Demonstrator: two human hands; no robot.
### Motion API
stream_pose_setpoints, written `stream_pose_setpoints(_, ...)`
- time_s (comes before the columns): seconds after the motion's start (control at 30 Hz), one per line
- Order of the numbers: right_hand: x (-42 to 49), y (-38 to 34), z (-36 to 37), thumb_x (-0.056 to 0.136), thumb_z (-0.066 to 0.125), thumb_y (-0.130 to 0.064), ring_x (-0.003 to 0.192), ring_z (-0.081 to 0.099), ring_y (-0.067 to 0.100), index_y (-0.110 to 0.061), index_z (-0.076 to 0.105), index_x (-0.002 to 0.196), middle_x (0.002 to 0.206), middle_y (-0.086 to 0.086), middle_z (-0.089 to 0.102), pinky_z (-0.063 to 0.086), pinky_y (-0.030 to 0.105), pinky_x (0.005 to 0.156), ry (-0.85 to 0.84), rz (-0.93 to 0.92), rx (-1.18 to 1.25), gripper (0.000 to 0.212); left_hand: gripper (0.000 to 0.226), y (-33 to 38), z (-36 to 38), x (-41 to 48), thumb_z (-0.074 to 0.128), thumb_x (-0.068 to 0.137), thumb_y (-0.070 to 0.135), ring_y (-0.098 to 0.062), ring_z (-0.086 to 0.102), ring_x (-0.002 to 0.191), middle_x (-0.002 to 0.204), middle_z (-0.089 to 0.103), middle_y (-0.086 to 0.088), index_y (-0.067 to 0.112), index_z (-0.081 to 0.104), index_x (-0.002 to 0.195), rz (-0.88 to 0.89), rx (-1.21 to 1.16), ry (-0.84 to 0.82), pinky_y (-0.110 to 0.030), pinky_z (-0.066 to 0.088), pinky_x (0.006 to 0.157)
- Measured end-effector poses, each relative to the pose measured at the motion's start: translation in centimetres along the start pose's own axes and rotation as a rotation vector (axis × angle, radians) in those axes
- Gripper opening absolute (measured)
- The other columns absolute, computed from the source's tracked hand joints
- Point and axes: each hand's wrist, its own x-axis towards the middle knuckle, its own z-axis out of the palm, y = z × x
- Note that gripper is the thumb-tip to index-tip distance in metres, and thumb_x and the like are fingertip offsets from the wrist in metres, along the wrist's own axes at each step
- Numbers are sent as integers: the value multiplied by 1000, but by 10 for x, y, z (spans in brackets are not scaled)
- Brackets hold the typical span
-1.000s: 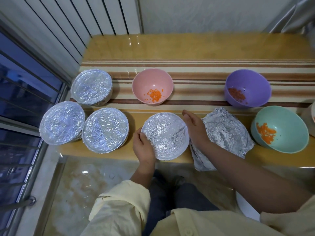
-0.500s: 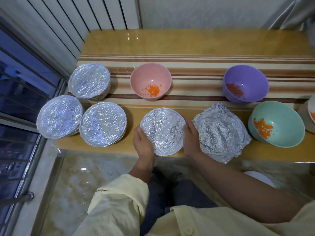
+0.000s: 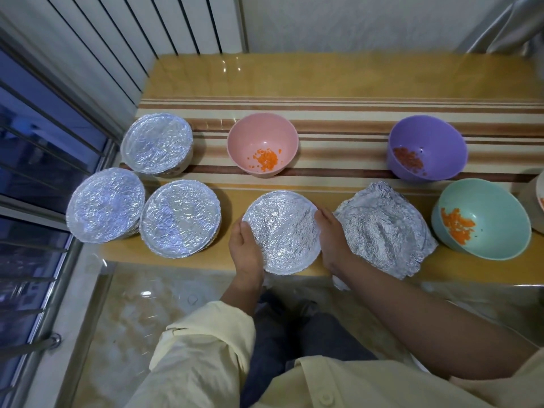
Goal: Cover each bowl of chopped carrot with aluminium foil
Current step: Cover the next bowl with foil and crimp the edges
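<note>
I see my left hand (image 3: 245, 250) and right hand (image 3: 332, 238) clasping the foil-covered bowl (image 3: 284, 231) at the near edge of the worktop (image 3: 338, 75), fingers (image 3: 323, 215) apparently curled round its rim, crumpled foil (image 3: 382, 231) just beside it.

The right hand (image 3: 332, 240) has slid from the far-right rim of the held foil-covered bowl (image 3: 284, 231) down to its right side. The forearm (image 3: 412, 313) has cleared most of the loose foil (image 3: 385, 231) right of that bowl, leaving it largely exposed.
</note>
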Motion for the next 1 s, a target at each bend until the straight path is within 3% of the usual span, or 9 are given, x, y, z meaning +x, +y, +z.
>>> stream_pose_setpoints(0.13,2,-12,4,102,41,-19,112,60,23,-23,63,108,118,6,65,42,47,103,-79,-7,39,23,33,0,-4,-3,34,108,11,-17,62,94,110,65,-15,-8,55,126,-43,-61,48,-35,48,88)
stream_pose_setpoints(0.27,4,-20,-2,100,44,-32,121,54,17,-28,52,129,132,-1,57,40,41,105,-216,9,87,30,31,6,1,-5,35,108,10,-5,58,75,93,61,-6,-11,55,120,-12,-70,68,-31,45,77)
stream_pose_setpoints(0.37,5,-23,-18,84,60,-54,127,48,25,-31,39,141,144,1,47,32,52,110,-276,94,124,65,30,15,11,-7,34,107,9,-14,60,85,99,64,-9,-5,58,119,10,-96,41,-28,49,79)
stream_pose_setpoints(0.5,1,-28,-46,83,64,-51,130,39,44,-18,51,133,135,19,52,32,60,106,-342,208,109,61,24,22,22,-7,40,105,15,-20,57,90,92,63,-5,6,62,108,-27,-54,-101,-37,46,82)
stream_pose_setpoints(0.6,0,-31,-67,85,60,-53,129,37,45,-19,53,132,135,21,51,37,58,104,-262,233,178,58,34,32,31,-4,42,105,32,-19,57,116,121,62,1,19,57,133,-78,62,-197,-39,45,101)
stream_pose_setpoints(0.7,1,-40,-80,92,49,-53,103,66,23,-19,50,135,130,12,58,52,46,89,-179,161,241,55,43,47,40,3,36,107,36,-15,58,114,135,58,-1,27,41,148,-98,85,-232,-36,45,102)
stream_pose_setpoints(0.8,8,-48,-87,93,46,-53,65,63,4,-17,46,139,121,7,60,51,33,71,-89,123,280,58,39,63,44,21,36,107,36,-14,56,102,118,58,-1,33,41,145,-114,115,-224,-36,45,95)
stream_pose_setpoints(0.9,18,-54,-88,93,49,-51,101,63,18,-19,48,137,129,8,59,53,42,86,-23,122,370,54,37,76,47,45,43,99,46,-17,56,110,115,62,4,26,59,126,-174,122,-240,-42,43,108)
stream_pose_setpoints(1.0,29,-59,-82,94,47,-51,115,57,28,-20,50,134,128,8,60,46,50,98,-8,105,421,51,25,91,52,59,42,104,34,-15,57,83,89,63,3,24,62,92,-220,116,-217,-30,49,77)
